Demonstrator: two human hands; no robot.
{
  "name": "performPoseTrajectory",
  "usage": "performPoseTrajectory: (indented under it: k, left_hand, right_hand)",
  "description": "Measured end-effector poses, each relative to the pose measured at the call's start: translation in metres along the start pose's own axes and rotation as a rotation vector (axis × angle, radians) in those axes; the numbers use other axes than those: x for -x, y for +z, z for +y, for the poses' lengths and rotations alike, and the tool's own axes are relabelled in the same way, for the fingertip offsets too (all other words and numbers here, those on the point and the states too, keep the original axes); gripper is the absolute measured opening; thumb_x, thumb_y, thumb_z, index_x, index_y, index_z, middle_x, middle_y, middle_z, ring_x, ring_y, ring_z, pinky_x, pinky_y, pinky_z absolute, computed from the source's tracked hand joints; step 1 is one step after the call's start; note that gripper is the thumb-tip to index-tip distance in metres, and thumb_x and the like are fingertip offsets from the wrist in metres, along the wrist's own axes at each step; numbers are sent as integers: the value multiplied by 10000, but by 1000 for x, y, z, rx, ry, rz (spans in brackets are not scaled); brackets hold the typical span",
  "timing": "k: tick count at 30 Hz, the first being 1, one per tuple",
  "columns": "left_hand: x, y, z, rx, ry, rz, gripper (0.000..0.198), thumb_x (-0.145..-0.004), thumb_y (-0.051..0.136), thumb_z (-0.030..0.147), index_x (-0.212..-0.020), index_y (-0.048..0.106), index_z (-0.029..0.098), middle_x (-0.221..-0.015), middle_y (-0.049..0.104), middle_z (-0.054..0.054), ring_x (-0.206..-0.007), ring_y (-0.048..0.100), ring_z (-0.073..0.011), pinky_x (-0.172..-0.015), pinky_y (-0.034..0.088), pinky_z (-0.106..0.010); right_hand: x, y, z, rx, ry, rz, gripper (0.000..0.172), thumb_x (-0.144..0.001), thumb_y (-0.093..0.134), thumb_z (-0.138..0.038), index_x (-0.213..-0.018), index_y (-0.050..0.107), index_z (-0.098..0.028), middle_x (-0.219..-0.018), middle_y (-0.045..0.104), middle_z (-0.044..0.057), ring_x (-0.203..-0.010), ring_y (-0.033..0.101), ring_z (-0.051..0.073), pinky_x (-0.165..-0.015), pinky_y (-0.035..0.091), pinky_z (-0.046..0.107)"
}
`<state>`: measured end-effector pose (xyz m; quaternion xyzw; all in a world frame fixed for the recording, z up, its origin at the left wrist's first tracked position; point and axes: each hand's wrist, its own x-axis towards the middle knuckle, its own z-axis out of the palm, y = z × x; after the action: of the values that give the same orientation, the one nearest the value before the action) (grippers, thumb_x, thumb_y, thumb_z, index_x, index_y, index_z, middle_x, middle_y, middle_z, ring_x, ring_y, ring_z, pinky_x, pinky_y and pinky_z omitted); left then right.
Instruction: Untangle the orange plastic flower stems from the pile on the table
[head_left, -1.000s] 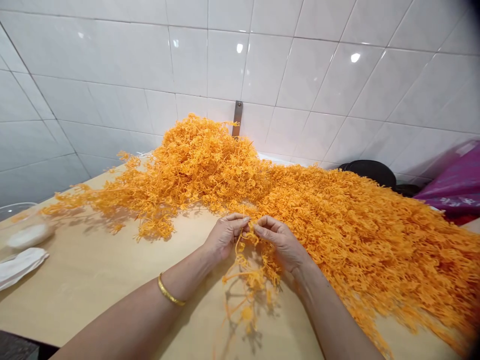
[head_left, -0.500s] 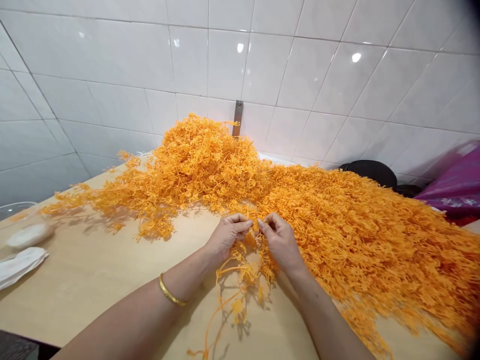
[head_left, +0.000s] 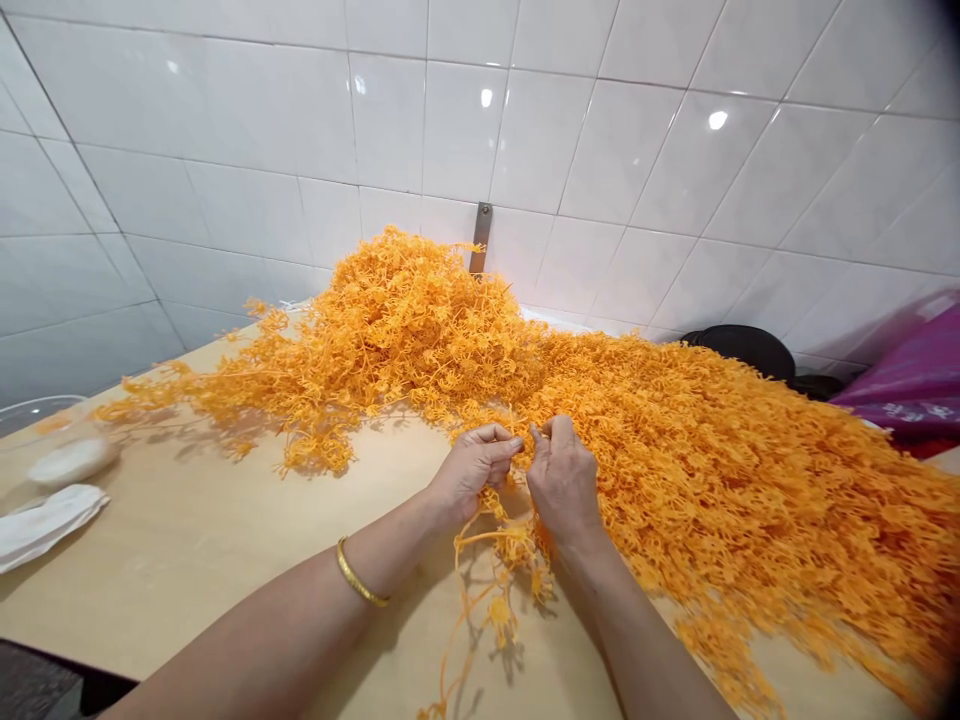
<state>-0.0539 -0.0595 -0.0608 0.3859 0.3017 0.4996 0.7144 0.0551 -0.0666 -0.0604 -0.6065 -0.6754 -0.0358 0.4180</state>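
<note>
My left hand (head_left: 480, 465) is closed in a pinch on an orange plastic sprig (head_left: 501, 610), an artificial spray with small spiky heads. Its thin stems dangle below the fingers toward the table's near edge. Close beside it, my right hand (head_left: 566, 480) has its fingers curled and thumb tip raised, back of the hand toward me. What it grips is hidden behind the fingers. The fingertips of both hands are a small gap apart. A tall heap of such sprigs (head_left: 420, 315) rises behind them, and a wider heap (head_left: 742, 470) spreads to the right.
The wooden table (head_left: 225, 560) meets a white tiled wall (head_left: 285, 110). On the left lie a folded white cloth (head_left: 52, 525), a pale rounded item (head_left: 71, 462) and a clear container's rim (head_left: 37, 405). A black round object (head_left: 746, 348) and a purple bag (head_left: 911, 365) stand back right.
My right hand has turned so that its back faces me, its fingers curled further. The left hand keeps its pinch. The whole view has shifted slightly.
</note>
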Motion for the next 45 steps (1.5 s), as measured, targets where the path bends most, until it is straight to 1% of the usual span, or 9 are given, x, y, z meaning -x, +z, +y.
performPoseTrajectory:
  k: [10,15,18,22,25,31,38,42,45]
  left_hand:
    - [0,3,2,69,-42,-84,251,-605,662,261,-582,435,157,-344,240,109,-317,167,-8,-386,165,-184]
    - [-2,2,1,80,-74,-130,261,-607,661,275,-587,426,163,-342,212,114,-317,142,-10,-383,156,-181]
    - [4,-1,3,85,-89,-169,233,-614,654,264,-588,448,158,-351,205,112,-323,143,-10,-383,171,-179]
    - [10,-8,8,81,-91,-182,203,-607,657,231,-583,474,146,-358,235,100,-322,181,-12,-380,157,-178]
    - [5,-14,7,135,-28,-112,184,-634,636,252,-600,493,141,-395,335,76,-340,256,-21,-392,217,-181]
    - [-7,-18,-1,99,11,99,179,-598,667,238,-609,525,130,-609,523,4,-491,442,-65,-475,353,-210]
    - [-8,-18,-1,133,106,153,183,-579,690,245,-604,558,121,-578,525,15,-471,425,-55,-461,335,-197]
    - [-9,-19,0,178,114,113,189,-616,670,277,-614,560,124,-541,500,27,-489,446,-57,-501,354,-195]
    - [-8,-20,0,146,66,85,194,-614,672,281,-635,566,120,-547,518,16,-508,472,-67,-516,362,-199]
  right_hand:
    - [-2,-4,-5,-282,143,64,168,-819,362,-287,-669,349,-212,-542,442,-28,-478,443,120,-475,297,239]
    - [-2,0,-7,-218,112,117,163,-812,372,-298,-674,353,-214,-538,451,-28,-479,444,124,-484,301,251]
    - [-8,-4,4,-217,142,96,156,-810,377,-305,-685,359,-214,-547,476,-16,-485,467,135,-487,312,258]
    - [-18,-21,25,-299,387,189,178,-796,407,-349,-693,364,-210,-556,502,-6,-435,495,135,-444,333,254]
    - [-19,-27,28,-260,290,227,154,-786,435,-328,-706,399,-202,-557,519,-2,-498,533,149,-498,362,262]
    - [-11,-20,15,-433,170,-16,155,-799,408,-290,-923,452,-208,-647,521,-8,-514,481,120,-486,345,243]
    - [2,-18,-3,-340,-71,-559,222,-698,556,-408,-757,561,-194,-550,441,-35,-496,376,99,-469,268,229]
    - [6,-11,-3,-243,-177,-580,156,-751,497,-315,-681,524,-178,-640,494,-8,-595,421,114,-536,282,232]
    - [4,-8,3,-260,-173,-522,233,-813,387,-264,-609,453,-173,-616,474,-6,-591,417,113,-548,285,234]
